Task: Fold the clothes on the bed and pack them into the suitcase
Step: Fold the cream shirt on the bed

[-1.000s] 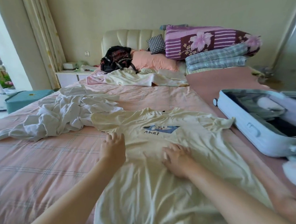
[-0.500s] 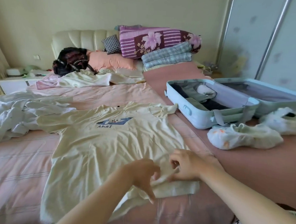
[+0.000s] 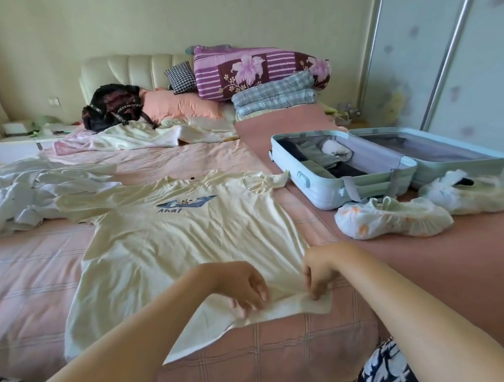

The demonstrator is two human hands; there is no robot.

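My left hand (image 3: 240,286) and right hand (image 3: 318,270) pinch the turned-up hem of the wrinkled pale-yellow printed T-shirt (image 3: 169,245), which lies front-up by the pink bed's (image 3: 21,281) near edge.

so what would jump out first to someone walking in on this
The pale yellow T-shirt spread flat in the middle of the bed, with the left hand and right hand pinching its near hem. Next, the open light-blue suitcase to the right, partly packed, and the purple floral quilt piled at the far end.
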